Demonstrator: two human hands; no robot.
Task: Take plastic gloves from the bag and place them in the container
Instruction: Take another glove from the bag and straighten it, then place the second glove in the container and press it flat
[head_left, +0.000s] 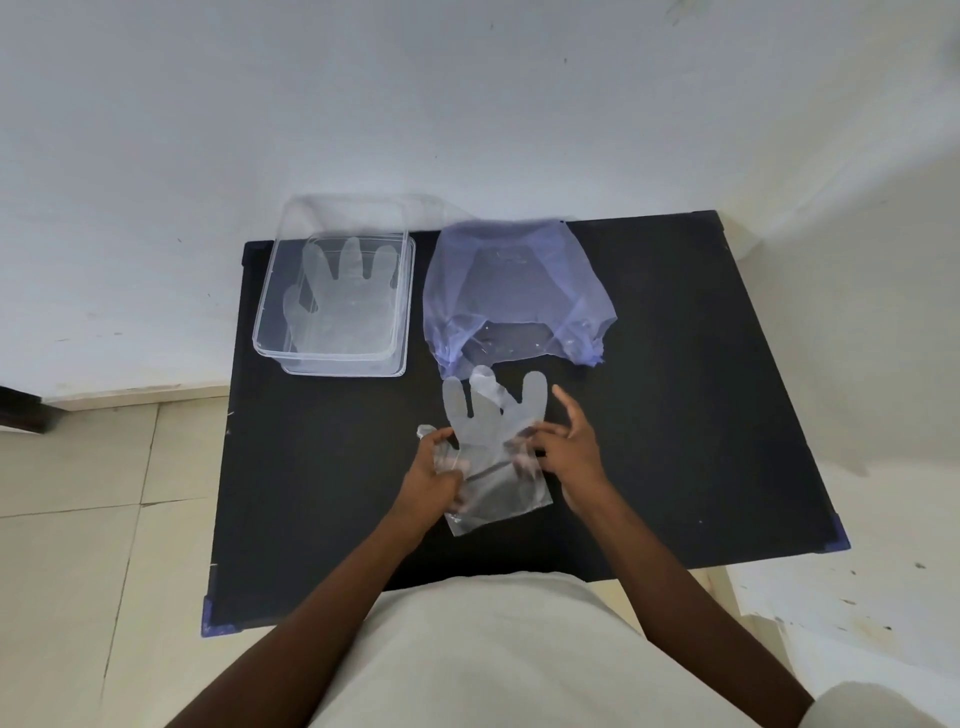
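A clear plastic glove (493, 431) is spread flat over the middle of the black table (701, 395), its fingers pointing away from me. My left hand (434, 470) pinches its left edge near the thumb. My right hand (563, 449) grips its right edge, index finger raised. Behind the glove lies a translucent purple bag (519, 291), its opening towards me. At the back left stands a clear rectangular container (270, 317) with another glove (345, 296) lying flat inside it.
A white wall runs behind the table. Tiled floor shows to the left and right. The table has purple corner guards (836, 540). My pale shirt fills the bottom of the view.
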